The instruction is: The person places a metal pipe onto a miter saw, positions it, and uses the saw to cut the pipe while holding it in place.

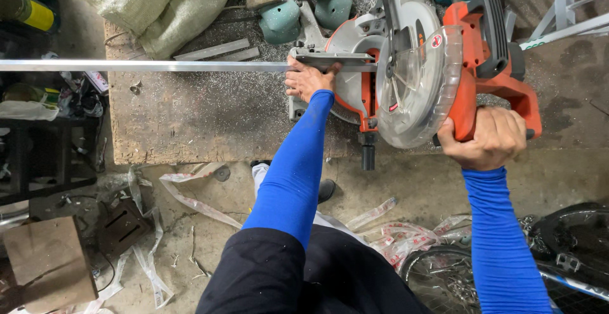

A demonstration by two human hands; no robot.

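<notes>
An orange mitre saw (457,47) with a clear blade guard (415,92) stands on a worn bench (190,117). A long silver aluminium bar (146,66) lies across the bench and runs from the left into the saw's base. My left hand (307,78), in a blue sleeve, presses the bar down against the saw's fence, just left of the blade. My right hand (488,137) grips the saw's orange handle at the right. The blade sits raised above the bar.
Metal shavings cover the bench. Woven sacks (158,3) and green castings (298,16) lie behind it. Torn plastic strips (190,200) litter the concrete floor. A bicycle wheel (444,276) lies at lower right, a cardboard box (47,263) at lower left.
</notes>
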